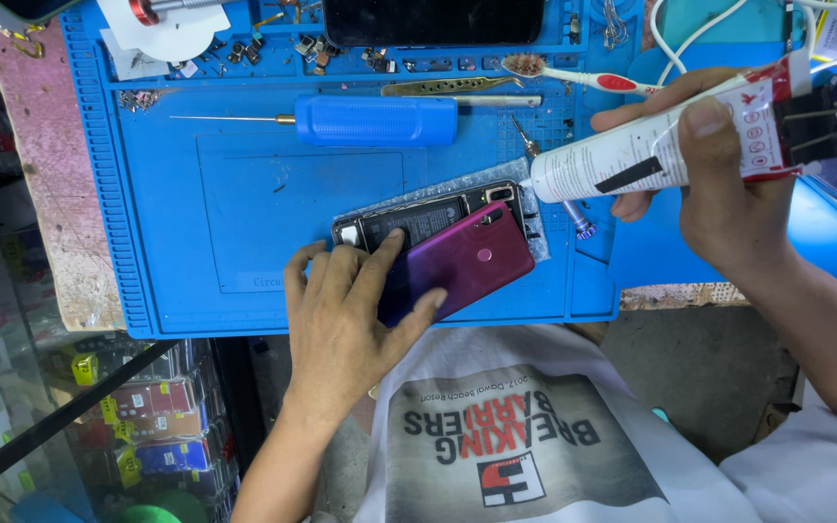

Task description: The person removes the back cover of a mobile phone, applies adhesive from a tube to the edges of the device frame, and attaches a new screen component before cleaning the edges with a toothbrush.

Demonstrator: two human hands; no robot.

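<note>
Fingers (728, 145) of the right hand (728, 194) are wrapped around a white glue tube (651, 155), thumb on top, with the tube's narrow nozzle touching the upper right corner of an opened phone (418, 221). A black binder clip (816, 126) pinches the tube's folded tail. The left hand (341, 320) lies spread and flat, its fingertips pressing on a purple-red back cover (462, 266) that sits slightly askew over the phone, leaving the black inner parts and camera corner bare along the upper edge. Neither fingertip curls around the cover; the hand only presses down.

Phone and cover rest on a blue repair mat (196, 223) that covers most of the tabletop (41, 174). The mat's shallow compartments along the far edge hold small screws and metal parts (312, 50), too small to tell apart. Just beyond the phone lie a blue-handled tool (370, 120) with a thin metal shaft, a flat metal pry tool (448, 87), and a red-and-white toothbrush (573, 76). A small screwdriver (573, 218) lies under the tube, beside the phone. A dark screen (433, 19) lies at the far edge. White cables (680, 34) run across the upper right. Below left, a glass case holds coloured packets (147, 426).
</note>
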